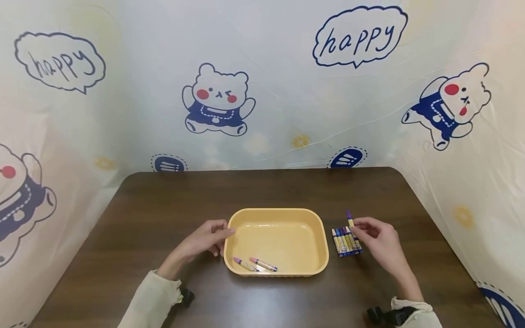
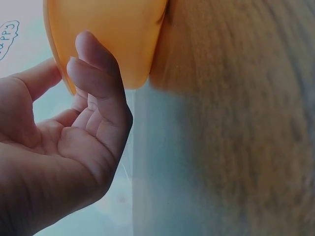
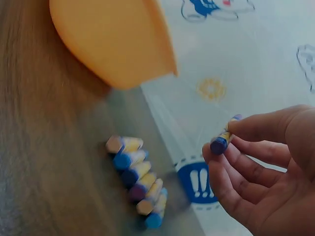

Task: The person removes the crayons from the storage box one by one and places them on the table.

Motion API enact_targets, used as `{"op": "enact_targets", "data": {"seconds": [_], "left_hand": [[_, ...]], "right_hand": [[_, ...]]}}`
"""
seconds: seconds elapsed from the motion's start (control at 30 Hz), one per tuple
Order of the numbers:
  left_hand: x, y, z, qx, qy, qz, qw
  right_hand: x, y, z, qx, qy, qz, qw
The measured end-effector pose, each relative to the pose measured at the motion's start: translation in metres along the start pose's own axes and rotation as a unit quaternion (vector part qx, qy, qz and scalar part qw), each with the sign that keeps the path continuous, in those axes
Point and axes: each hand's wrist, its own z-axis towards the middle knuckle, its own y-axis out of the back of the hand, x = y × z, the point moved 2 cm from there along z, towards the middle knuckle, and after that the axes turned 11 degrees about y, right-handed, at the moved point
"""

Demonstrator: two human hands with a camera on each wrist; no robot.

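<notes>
A yellow plastic tray [image 1: 279, 241] sits at the middle of the table, with two pinkish-tipped crayons, one crayon [image 1: 246, 264] beside another crayon [image 1: 264, 264], lying along its near wall. My left hand [image 1: 207, 238] grips the tray's left rim, thumb over the edge and fingers outside. Between thumb and fingers, my right hand [image 1: 379, 239] pinches a purple crayon [image 3: 226, 136] with a yellow wrapper. This crayon is raised over a row of several crayons [image 1: 344, 242] lying side by side to the right of the tray.
The brown wooden table [image 1: 197, 191] has rounded far corners. Behind and beside it hangs a pale sheet [image 1: 279, 100] printed with bears and "happy" bubbles. Each sleeve has a dark strap at the wrist, such as the right strap [image 1: 391, 315].
</notes>
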Motion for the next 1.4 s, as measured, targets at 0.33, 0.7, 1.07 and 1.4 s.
{"op": "enact_targets", "data": {"seconds": [0.33,0.7,1.07,1.4], "left_hand": [[0.002,-0.001,0.001,-0.009,0.001,-0.003,1.0000],[0.002,-0.002,0.004,-0.014,0.004,-0.002,0.9999],[0.000,-0.004,0.004,-0.004,0.014,-0.005,0.9999],[0.000,-0.004,0.007,-0.005,0.019,-0.006,0.9998]], "right_hand": [[-0.036,-0.007,-0.011,-0.019,-0.068,-0.037,0.997],[-0.049,-0.010,-0.013,-0.041,-0.103,-0.074,0.991],[-0.049,-0.012,-0.013,-0.021,-0.088,-0.086,0.992],[-0.052,-0.016,-0.012,-0.026,-0.091,-0.093,0.991]]}}
